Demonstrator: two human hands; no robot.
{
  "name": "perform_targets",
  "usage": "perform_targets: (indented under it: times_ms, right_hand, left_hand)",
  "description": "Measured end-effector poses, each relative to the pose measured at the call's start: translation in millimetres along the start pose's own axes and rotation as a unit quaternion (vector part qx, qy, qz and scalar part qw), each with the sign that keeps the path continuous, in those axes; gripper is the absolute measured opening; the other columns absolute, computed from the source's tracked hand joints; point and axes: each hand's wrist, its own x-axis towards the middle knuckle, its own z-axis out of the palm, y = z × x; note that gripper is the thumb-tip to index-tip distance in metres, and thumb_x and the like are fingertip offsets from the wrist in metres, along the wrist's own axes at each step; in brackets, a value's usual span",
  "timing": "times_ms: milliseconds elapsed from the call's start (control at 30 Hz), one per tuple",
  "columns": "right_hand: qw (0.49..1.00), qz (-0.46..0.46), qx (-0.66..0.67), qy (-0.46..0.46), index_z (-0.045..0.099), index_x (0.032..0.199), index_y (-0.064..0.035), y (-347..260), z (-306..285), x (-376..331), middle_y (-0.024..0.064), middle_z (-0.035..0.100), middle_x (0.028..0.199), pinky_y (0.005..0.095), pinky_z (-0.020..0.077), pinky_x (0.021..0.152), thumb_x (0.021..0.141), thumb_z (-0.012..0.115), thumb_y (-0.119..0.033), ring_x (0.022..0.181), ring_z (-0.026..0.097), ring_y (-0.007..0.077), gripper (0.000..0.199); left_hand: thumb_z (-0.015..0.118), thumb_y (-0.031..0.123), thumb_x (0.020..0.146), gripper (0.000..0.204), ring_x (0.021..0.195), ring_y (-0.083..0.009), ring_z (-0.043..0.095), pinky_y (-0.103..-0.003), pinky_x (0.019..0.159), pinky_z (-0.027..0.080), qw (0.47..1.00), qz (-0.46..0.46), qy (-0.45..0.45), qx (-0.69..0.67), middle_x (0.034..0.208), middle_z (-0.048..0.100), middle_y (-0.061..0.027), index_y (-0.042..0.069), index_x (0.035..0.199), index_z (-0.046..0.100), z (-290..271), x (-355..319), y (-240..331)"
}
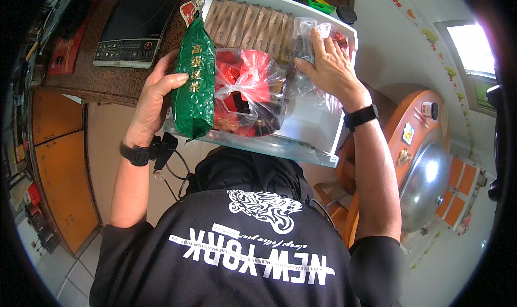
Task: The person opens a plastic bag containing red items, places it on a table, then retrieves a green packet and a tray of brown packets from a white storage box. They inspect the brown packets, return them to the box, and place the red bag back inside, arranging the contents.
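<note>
A white plastic drawer (318,126) rests half on the countertop edge, jutting toward me. My left hand (156,94) grips a tall green foil packet (194,81) standing at the drawer's left side. A clear bag (250,92) of red wrapped items lies in the middle of the drawer. My right hand (328,65) presses flat on another clear plastic bag (307,48) at the right. A row of brown sachets (247,22) fills the drawer's far end.
A black induction cooker (137,22) sits on the speckled brown countertop (102,81) at the left. Orange cabinet doors (59,161) run below it. A round wooden table (414,140) with a metal dome cover (425,183) stands at the right. Green-handled scissors (315,3) lie beyond the drawer.
</note>
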Motion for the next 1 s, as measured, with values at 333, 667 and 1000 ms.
perform_targets:
  times_ms: [333,667,1000]
  right_hand:
    - [0.998,0.022,0.059,0.012,0.028,0.154,-0.0039,8,28,1,0.0358,0.037,0.148,0.0582,0.0247,0.117,0.094,0.058,-0.054,0.139,0.035,0.0533,0.084]
    - [0.996,-0.090,0.006,-0.015,0.028,0.157,-0.0139,10,-4,-34,0.0306,0.025,0.158,0.0628,0.0292,0.115,0.078,0.083,-0.041,0.144,0.030,0.0499,0.100]
    - [0.997,-0.033,-0.067,-0.017,0.028,0.157,-0.0171,-7,13,-40,0.0236,0.025,0.160,0.0656,0.0302,0.112,0.078,0.082,-0.042,0.146,0.030,0.0424,0.099]
  left_hand:
    - [0.067,0.028,0.084,0.077,0.120,-0.0202,0.056,-0.032,0.104,0.044,1.000,0.001,0.002,-0.011,0.134,0.056,-0.0146,-0.005,0.147,0.039,2,-2,-1]
    - [0.062,0.032,0.087,0.078,0.113,-0.0196,0.063,-0.032,0.096,0.053,1.000,0.019,0.007,0.018,0.131,0.059,-0.0141,-0.002,0.151,0.034,0,0,-8]
    - [0.067,0.028,0.085,0.078,0.118,-0.0196,0.058,-0.032,0.102,0.046,1.000,-0.007,-0.005,-0.018,0.134,0.056,-0.0144,-0.005,0.148,0.037,2,-1,-4]
